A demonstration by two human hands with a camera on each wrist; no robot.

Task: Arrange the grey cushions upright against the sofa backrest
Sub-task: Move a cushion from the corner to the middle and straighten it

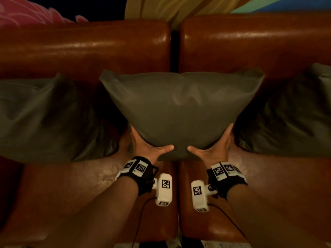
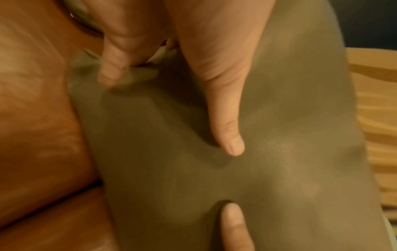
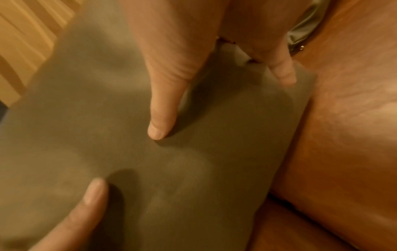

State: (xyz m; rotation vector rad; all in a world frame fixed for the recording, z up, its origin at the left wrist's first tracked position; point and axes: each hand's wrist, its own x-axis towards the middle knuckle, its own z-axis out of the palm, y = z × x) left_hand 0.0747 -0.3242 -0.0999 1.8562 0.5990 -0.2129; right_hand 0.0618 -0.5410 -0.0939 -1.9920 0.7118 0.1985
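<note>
Gripping the middle grey cushion (image 1: pixel 180 108) at its lower corners, left hand (image 1: pixel 149 148) and right hand (image 1: pixel 213 149), fingers clamped on it, sofa backrest (image 1: pixel 86 49) behind.

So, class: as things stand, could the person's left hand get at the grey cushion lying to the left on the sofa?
Probably yes, but not right away. The left hand holds the middle cushion together with the right hand. Once it lets go, nothing visible lies between it and the left cushion close beside it.
</note>
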